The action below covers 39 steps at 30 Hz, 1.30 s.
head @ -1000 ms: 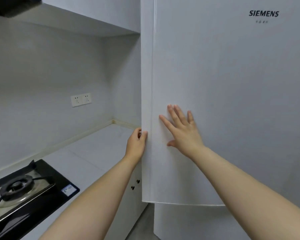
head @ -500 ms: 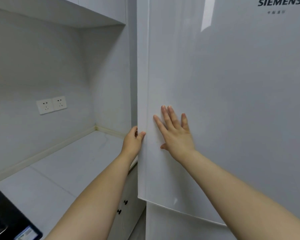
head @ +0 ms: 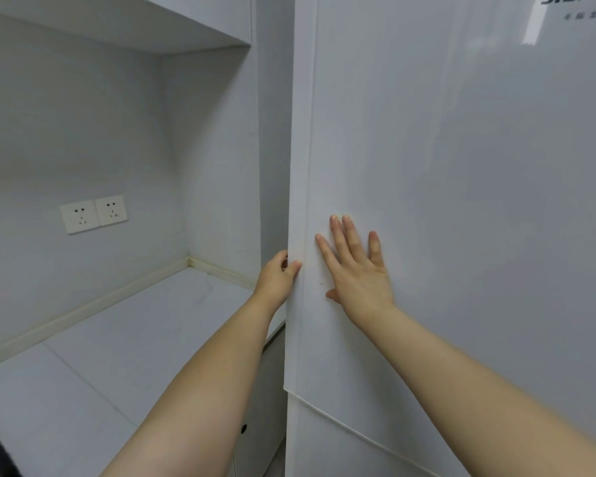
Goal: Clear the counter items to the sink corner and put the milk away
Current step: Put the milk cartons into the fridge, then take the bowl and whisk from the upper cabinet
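The white fridge's upper door (head: 461, 201) fills the right half of the view. My right hand (head: 355, 270) lies flat against the door's front, fingers straight and spread. My left hand (head: 277, 277) grips the door's left edge (head: 298, 235), thumb on the front and fingers curled behind it. No milk and no counter items are in sight.
A white counter (head: 117, 356) runs along the left, ending at the fridge. Two wall sockets (head: 93, 215) sit on the back wall, with an upper cabinet (head: 117, 29) overhead. Base cabinet doors (head: 255, 425) lie under the counter. The lower fridge door (head: 324, 442) begins below the upper one.
The view has swung right and closer, so the hob has left the frame. Both hands stay on the fridge door, whose edge has come in line with the lower door.
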Each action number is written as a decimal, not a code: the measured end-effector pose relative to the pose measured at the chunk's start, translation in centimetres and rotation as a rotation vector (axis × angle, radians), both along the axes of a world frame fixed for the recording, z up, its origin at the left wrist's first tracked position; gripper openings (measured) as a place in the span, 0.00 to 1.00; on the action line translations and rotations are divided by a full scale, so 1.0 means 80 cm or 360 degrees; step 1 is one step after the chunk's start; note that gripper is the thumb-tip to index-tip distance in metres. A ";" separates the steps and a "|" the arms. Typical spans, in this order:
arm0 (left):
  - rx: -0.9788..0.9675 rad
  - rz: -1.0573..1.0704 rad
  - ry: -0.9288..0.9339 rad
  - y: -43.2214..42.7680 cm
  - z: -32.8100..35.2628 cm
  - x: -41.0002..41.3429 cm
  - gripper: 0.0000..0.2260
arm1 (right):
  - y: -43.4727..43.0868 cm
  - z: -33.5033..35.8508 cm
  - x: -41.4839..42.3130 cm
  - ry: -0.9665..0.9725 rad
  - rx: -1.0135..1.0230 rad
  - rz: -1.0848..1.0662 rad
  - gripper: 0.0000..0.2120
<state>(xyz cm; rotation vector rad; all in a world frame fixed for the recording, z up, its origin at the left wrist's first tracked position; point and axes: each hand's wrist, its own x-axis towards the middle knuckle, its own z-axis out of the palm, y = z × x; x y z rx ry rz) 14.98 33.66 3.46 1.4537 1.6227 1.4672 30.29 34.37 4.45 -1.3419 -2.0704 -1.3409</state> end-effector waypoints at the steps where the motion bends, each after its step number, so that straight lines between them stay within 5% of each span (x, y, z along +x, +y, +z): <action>1: 0.0002 -0.0015 -0.0019 0.005 0.000 0.002 0.13 | 0.005 0.000 0.001 -0.0004 0.0004 -0.0013 0.56; 17: -0.0019 0.0134 -0.0057 0.040 -0.019 -0.001 0.09 | 0.026 -0.002 -0.002 -0.0073 -0.0113 -0.0145 0.52; 23: -0.0218 0.0287 0.0406 0.020 0.003 0.005 0.15 | 0.019 0.013 0.007 -0.0212 -0.0230 -0.0112 0.44; 32: -0.0347 0.0507 0.0784 -0.087 0.008 -0.029 0.14 | -0.022 -0.005 -0.018 0.0066 -0.0872 0.0463 0.29; 39: -0.0421 0.0779 0.1001 -0.200 0.023 -0.079 0.16 | -0.081 0.000 -0.093 0.0193 -0.1040 0.0884 0.25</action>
